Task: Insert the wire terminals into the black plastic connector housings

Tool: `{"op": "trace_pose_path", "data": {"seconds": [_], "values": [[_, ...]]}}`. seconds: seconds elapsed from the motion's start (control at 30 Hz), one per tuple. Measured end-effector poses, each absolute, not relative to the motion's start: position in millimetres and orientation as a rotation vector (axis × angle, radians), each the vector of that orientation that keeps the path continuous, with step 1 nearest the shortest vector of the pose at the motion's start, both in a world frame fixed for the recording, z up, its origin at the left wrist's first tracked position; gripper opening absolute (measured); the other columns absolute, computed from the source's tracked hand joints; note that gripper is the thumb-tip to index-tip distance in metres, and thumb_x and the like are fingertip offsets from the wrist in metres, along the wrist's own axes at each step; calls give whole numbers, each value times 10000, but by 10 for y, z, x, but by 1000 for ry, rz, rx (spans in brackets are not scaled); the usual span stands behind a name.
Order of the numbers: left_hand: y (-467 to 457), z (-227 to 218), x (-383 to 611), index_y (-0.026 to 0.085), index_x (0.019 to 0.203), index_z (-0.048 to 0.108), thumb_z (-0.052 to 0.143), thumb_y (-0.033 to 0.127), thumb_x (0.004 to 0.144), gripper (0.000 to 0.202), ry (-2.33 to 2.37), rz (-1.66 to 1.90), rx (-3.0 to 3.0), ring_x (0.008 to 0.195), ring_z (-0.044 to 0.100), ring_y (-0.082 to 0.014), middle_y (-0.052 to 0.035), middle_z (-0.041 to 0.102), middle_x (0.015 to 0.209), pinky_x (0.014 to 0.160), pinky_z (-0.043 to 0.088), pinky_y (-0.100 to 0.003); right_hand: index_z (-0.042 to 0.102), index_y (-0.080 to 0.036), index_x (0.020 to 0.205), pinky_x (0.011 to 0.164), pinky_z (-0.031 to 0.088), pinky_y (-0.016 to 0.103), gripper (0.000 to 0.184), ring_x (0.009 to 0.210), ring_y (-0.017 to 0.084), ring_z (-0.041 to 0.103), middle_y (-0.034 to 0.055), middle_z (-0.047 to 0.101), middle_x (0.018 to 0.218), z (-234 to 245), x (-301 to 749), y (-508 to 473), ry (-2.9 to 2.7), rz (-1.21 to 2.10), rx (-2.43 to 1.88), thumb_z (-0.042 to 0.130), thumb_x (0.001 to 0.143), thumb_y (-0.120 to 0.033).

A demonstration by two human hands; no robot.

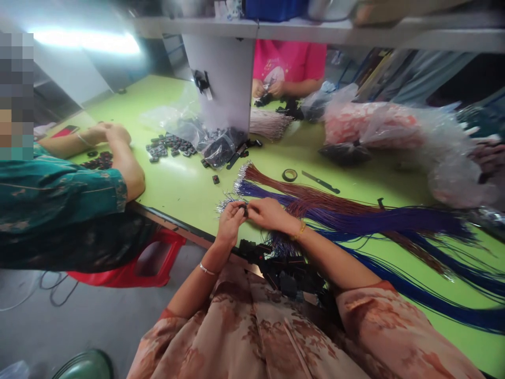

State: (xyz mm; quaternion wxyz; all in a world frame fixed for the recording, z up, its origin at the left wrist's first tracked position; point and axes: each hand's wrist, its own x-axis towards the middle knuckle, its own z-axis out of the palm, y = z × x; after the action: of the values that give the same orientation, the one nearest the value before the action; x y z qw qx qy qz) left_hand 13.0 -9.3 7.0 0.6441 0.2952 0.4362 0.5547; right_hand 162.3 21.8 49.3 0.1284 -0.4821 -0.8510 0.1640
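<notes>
My left hand [231,220] and my right hand [268,215] meet at the near edge of the green table [177,184]. Both pinch a small black connector [245,210] between their fingertips, with thin wire ends at it. Just beyond lie long bundles of wires: a brown bundle [315,197] and a purple-blue bundle [374,218], their metal-tipped ends fanned out near my fingers. A heap of black connectors with wires [284,268] rests in my lap below my wrists.
A person in a teal sleeve [59,195] leans on the table at left, by loose black parts [169,145]. A person in a pink shirt [290,66] works opposite. A tape roll [290,175], black strip [320,182], plastic bags [394,131] and a grey post [224,79] stand on the table.
</notes>
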Motion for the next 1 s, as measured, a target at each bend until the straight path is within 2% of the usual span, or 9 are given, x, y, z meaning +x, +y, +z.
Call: {"op": "trace_pose_path", "data": {"seconds": [0.07, 0.13, 0.23, 0.33, 0.5, 0.63, 0.8, 0.9, 1.0], "values": [[-62, 126, 120, 177, 948, 600, 749, 274, 709, 298, 966, 1272, 664, 808, 646, -130, -29, 674, 889, 808, 518, -300, 664, -175, 880, 648, 325, 253, 287, 746, 159, 575, 62, 705, 884, 542, 1750, 442, -2337, 481, -1438, 406, 940, -288], [-19, 162, 125, 178, 951, 594, 729, 269, 732, 273, 954, 1277, 651, 827, 652, -133, -30, 676, 900, 833, 519, -320, 672, -176, 959, 682, 340, 266, 264, 828, 188, 586, 86, 697, 967, 545, 1868, 688, -2230, 346, -1659, 447, 924, -310], [41, 159, 152, 169, 935, 585, 716, 235, 739, 245, 963, 1252, 602, 792, 652, -125, -24, 670, 858, 823, 519, -321, 673, -175, 985, 671, 337, 286, 238, 849, 225, 591, 125, 665, 1021, 462, 1971, 960, -2225, 200, -1913, 510, 879, -312], [67, 124, 166, 161, 928, 584, 709, 207, 735, 234, 956, 1239, 564, 789, 660, -132, -28, 673, 848, 834, 517, -333, 664, -175, 974, 680, 343, 292, 249, 866, 225, 591, 124, 661, 1007, 355, 2002, 1063, -2261, 190, -1925, 448, 910, -281], [67, 97, 156, 161, 925, 590, 720, 208, 729, 240, 934, 1238, 571, 804, 663, -138, -29, 675, 847, 876, 509, -361, 633, -189, 1079, 726, 368, 297, 276, 939, 229, 581, 122, 648, 1079, 325, 2030, 1102, -2295, 222, -1906, 472, 911, -338], [67, 85, 147, 157, 932, 591, 731, 219, 722, 260, 916, 1236, 579, 809, 666, -142, -36, 674, 860, 876, 508, -360, 650, -171, 1012, 718, 379, 302, 263, 922, 235, 599, 143, 664, 1045, 401, 2025, 1134, -2403, 199, -1931, 418, 927, -262], [68, 53, 136, 165, 933, 590, 748, 238, 709, 284, 892, 1244, 587, 802, 662, -136, -29, 676, 860, 864, 511, -354, 641, -129, 1026, 719, 394, 323, 225, 893, 281, 619, 208, 666, 996, 512, 2053, 1150, -2444, 90, -1993, 523, 861, -226], [60, 53, 139, 164, 931, 590, 755, 246, 704, 292, 887, 1251, 582, 805, 662, -137, -29, 676, 861, 861, 513, -353, 642, -120, 1003, 686, 381, 314, 229, 810, 260, 626, 189, 686, 932, 572, 2036, 1168, -2356, 151, -1994, 483, 884, -234], [47, 64, 147, 161, 933, 592, 763, 253, 699, 304, 873, 1248, 584, 818, 666, -144, -31, 677, 869, 866, 514, -357, 654, -141, 963, 677, 367, 301, 243, 794, 228, 609, 141, 702, 930, 613, 1915, 1197, -2340, 222, -1797, 437, 900, -231]]}}
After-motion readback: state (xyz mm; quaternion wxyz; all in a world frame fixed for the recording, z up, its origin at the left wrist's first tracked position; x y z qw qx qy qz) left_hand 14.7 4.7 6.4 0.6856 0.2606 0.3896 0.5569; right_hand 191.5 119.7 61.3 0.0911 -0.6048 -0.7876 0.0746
